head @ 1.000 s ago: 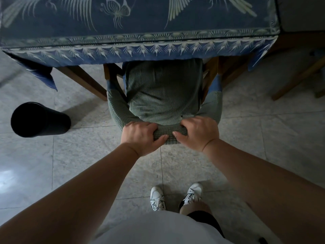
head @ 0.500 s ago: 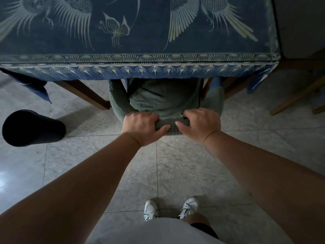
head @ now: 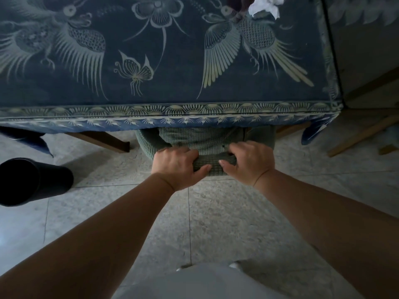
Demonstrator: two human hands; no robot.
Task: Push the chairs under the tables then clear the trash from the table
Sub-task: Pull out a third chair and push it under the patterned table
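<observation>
A chair with a green checked fabric cover point(head: 203, 140) stands mostly under the table, only the top of its backrest showing past the table's near edge. My left hand point(head: 176, 164) and my right hand point(head: 250, 161) both grip the top of the backrest, side by side. The table point(head: 172, 61) carries a dark blue cloth printed with birds and butterflies. A crumpled white paper point(head: 265, 6) lies on the table at the far right, next to a dark object cut off by the frame's top edge.
A black cylindrical bin point(head: 32, 182) stands on the tiled floor to the left. Wooden table legs point(head: 103, 140) show under the cloth. More wooden legs point(head: 362, 134) stand at the right. My shoes point(head: 235, 265) peek out below.
The chair has slid further under the table with both hands still gripping its backrest. I have stepped closer, and more of the tabletop and the white paper have come into view.
</observation>
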